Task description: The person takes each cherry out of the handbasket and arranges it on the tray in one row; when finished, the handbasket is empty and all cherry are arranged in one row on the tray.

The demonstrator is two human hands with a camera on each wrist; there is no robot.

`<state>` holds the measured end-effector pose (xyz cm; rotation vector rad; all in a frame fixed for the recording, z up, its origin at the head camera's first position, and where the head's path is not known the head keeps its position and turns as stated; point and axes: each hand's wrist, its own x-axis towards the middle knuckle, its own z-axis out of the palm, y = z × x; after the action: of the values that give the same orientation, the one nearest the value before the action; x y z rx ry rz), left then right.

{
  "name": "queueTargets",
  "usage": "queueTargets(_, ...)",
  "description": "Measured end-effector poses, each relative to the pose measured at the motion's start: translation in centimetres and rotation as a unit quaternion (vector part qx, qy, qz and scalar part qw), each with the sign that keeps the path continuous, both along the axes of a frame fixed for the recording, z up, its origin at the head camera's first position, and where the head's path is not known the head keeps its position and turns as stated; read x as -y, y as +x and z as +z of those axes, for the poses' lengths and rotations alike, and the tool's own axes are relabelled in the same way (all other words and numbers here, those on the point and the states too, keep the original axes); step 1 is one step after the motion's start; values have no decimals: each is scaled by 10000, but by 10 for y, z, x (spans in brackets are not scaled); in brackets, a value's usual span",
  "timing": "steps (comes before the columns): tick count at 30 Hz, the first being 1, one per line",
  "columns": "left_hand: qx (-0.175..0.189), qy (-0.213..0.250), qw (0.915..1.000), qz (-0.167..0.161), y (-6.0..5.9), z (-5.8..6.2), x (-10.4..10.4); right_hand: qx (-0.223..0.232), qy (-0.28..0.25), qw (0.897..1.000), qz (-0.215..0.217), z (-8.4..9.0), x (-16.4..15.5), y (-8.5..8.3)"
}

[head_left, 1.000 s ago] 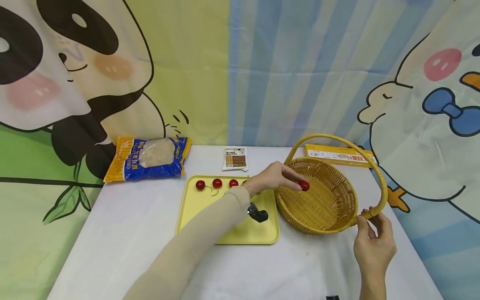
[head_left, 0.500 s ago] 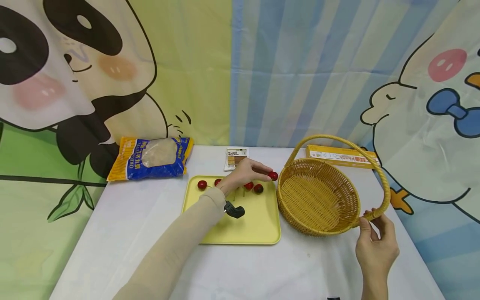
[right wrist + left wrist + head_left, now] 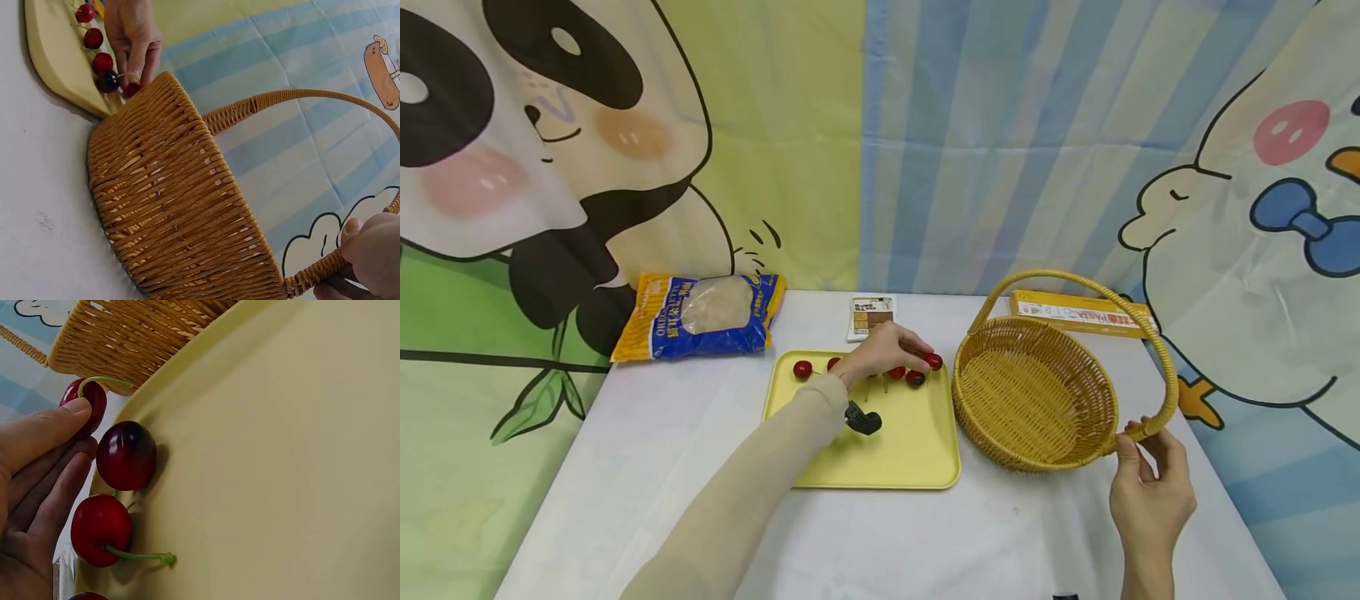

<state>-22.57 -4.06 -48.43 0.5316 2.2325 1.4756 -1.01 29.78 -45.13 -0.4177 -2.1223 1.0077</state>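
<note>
My left hand pinches a red cherry with a green stem between thumb and fingers, over the far right corner of the yellow tray. Beside it on the tray sits a dark cherry, then a brighter red cherry with its stem pointing inward. More cherries line the tray's far side, partly hidden by my left hand and sleeve; the leftmost cherry shows plainly. My right hand grips the base of the handle of a woven wicker basket, whose inside shows no cherries.
Behind the tray lie a blue and yellow bag and a small printed packet. A yellow pasta box rests behind the basket. A printed curtain hangs along the table's far edge.
With the cherry, my left hand has moved left from over the basket to the tray's far right corner and lowered there. My right hand stays on the basket handle.
</note>
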Motion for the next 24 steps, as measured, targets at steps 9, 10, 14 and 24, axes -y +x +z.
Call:
queueTargets(9, -71, -169, 9993, -325, -1, 2, -9, 19, 12, 10000, 5, 0, 0, 1)
queueTargets(10, -80, -206, 9992, -346, -2, 1, -9, 23, 19, 10000, 8, 0, 1, 1)
queueTargets(14, -184, -395, 9982, -412, -3, 0, -12, 49, 9, 10000, -14, 1, 1, 1)
queueTargets(24, -328, -517, 9968, -513, -1, -2, -15, 60, -6, 10000, 9, 0, 0, 1)
